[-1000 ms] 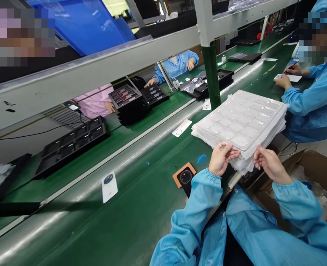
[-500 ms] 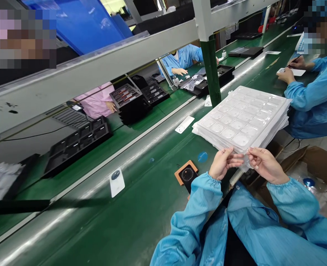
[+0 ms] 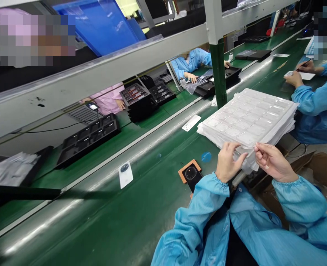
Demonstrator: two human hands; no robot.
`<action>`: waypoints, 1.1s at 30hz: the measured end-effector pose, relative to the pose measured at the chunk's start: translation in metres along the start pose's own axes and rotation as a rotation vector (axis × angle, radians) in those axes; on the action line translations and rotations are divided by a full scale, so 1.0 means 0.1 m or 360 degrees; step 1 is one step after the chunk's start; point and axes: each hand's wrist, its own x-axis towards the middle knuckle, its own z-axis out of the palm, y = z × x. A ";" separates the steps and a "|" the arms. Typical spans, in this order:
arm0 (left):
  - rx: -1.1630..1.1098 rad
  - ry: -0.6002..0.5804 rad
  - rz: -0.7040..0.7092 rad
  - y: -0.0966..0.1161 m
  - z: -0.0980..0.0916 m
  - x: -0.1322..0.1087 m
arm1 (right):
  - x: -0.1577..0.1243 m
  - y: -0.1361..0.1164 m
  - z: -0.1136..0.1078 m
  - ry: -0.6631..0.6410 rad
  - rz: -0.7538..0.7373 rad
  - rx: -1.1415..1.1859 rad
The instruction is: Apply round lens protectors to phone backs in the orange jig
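Note:
A stack of clear plastic trays (image 3: pixel 243 118) with rows of shallow pockets sits at the bench's near edge, with white sheets showing along its sides. At its near corner is my left hand (image 3: pixel 228 162), its thumb and fingers spread apart. My right hand (image 3: pixel 274 162) is closed in a pinch just right of that corner; what lies between the fingertips is too small or clear to make out. Left of my left hand, a black phone back panel (image 3: pixel 190 173) with a round camera ring rests on an orange fixture (image 3: pixel 183 178), partly covered by my sleeve.
A white phone back panel (image 3: pixel 126 175) and another white panel (image 3: pixel 191 123) lie on the green belt (image 3: pixel 102 218). A green post (image 3: pixel 218 74) rises behind the trays. Black trays (image 3: pixel 88 138) line the far side. Co-workers sit opposite and at right; a cardboard box (image 3: pixel 319 166) stands lower right.
My left hand has opened wider, its thumb now apart from its fingers. My right hand keeps its pinch near the tray corner. The whole view has shifted slightly.

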 end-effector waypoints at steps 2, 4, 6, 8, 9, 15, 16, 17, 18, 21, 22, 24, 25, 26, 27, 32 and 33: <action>0.0206 -0.0116 0.0322 0.02 -0.01 0.06 | 0.00 -0.03 0.01 -0.0019 -0.0015 -0.0054; 0.0255 -0.0209 0.0466 0.07 -0.03 0.14 | 0.01 -0.06 0.02 -0.0020 -0.0021 -0.0112; 0.0214 -0.0231 0.0513 0.12 -0.04 0.23 | 0.02 -0.10 0.03 -0.0002 -0.0030 -0.0171; 0.0128 -0.0264 0.0521 0.16 -0.04 0.29 | 0.03 -0.13 0.04 0.0000 -0.0044 -0.0217; 0.0093 -0.0295 0.0523 0.17 -0.04 0.31 | 0.04 -0.14 0.03 -0.0005 -0.0055 -0.0228; 0.0213 -0.0449 0.0571 0.14 -0.01 0.39 | 0.06 -0.05 -0.04 0.0005 -0.0187 -0.0170; 0.0239 -0.0457 0.0583 0.13 -0.01 0.40 | 0.05 0.01 -0.06 0.0042 -0.0225 -0.0154; 0.0255 -0.0462 0.0591 0.13 -0.01 0.41 | 0.04 0.07 -0.07 0.0090 -0.0256 -0.0149; 0.0264 -0.0466 0.0595 0.13 -0.01 0.43 | 0.04 0.14 -0.08 0.0140 -0.0274 -0.0157; 0.0242 -0.0461 0.0589 0.16 -0.01 0.45 | 0.03 0.30 -0.06 0.0205 -0.0305 -0.0173; 0.0227 -0.0459 0.0584 0.17 -0.02 0.45 | 0.03 0.34 -0.04 0.0188 -0.0331 -0.0150; 0.0196 -0.0445 0.0565 0.19 -0.02 0.45 | 0.04 0.36 0.00 0.0145 -0.0411 -0.0080; 0.0178 -0.0436 0.0548 0.20 -0.03 0.45 | 0.05 0.36 0.02 0.0137 -0.0447 -0.0049; 0.0159 -0.0425 0.0527 0.21 -0.03 0.45 | 0.06 0.36 0.04 0.0138 -0.0466 -0.0027; 0.0138 -0.0416 0.0505 0.21 -0.03 0.44 | 0.08 0.35 0.06 0.0145 -0.0469 -0.0013; 0.0099 -0.0433 0.0445 0.22 -0.03 0.43 | 0.13 0.38 0.08 0.0171 -0.0408 0.0077; 0.0093 -0.0430 0.0441 0.23 -0.03 0.44 | 0.13 0.39 0.09 0.0170 -0.0393 0.0093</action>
